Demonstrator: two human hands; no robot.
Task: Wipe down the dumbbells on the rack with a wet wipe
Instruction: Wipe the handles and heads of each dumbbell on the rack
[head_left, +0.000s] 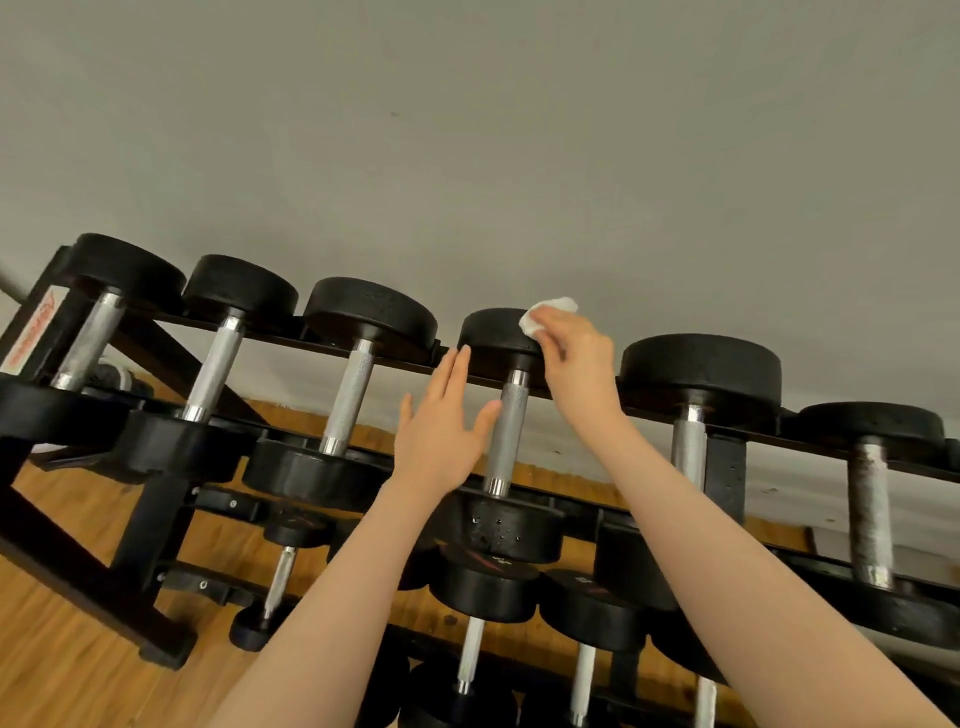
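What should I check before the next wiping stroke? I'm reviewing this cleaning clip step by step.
1. Wet wipe held in right hand: ok.
2. Wipe against the far head of the fourth dumbbell from the left on the top row: ok.
3. Left hand open beside that dumbbell's handle, thumb near it; contact: cannot tell.
4. Dumbbell seated on the rack: ok.
5. Wipe moist enough: cannot tell.
6. Near head wiped: cannot tell.
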